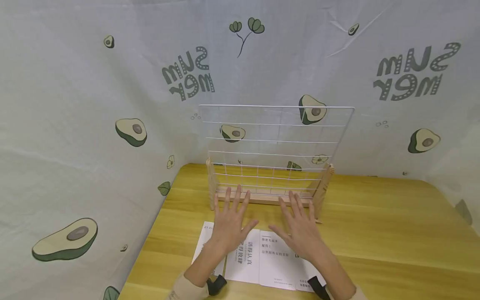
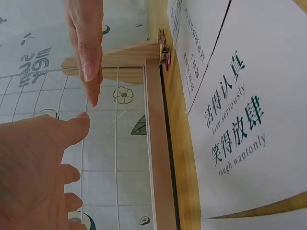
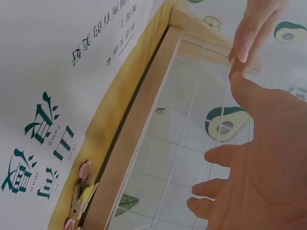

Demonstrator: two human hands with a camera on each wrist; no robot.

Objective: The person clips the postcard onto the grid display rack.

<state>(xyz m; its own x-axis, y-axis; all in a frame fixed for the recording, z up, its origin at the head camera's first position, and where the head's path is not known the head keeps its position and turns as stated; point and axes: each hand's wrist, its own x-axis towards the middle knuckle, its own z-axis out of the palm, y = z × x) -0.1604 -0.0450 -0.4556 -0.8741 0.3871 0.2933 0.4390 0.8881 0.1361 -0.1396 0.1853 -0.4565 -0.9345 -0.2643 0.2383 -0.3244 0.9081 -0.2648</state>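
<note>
My left hand (image 1: 229, 227) and right hand (image 1: 301, 233) are held side by side with fingers spread, and neither holds anything. Ahead of them stands a white wire grid (image 1: 277, 107) in a wooden stand (image 1: 321, 189). Below the hands lie several white cards (image 1: 275, 266) with printed Chinese text, partly covered by the hands and forearms. In the left wrist view, a small decorated wooden clip (image 2: 164, 50) lies by the stand's base. More clips, with pink and yellow decorations, show in the right wrist view, where one clip (image 3: 87, 192) lies between stand and card.
The wooden table (image 1: 375, 225) extends to the right of the stand. A pale cloth (image 1: 75, 104) printed with avocados hangs behind the table and along its left side. Dark wrist straps (image 1: 216, 286) show at both sleeves.
</note>
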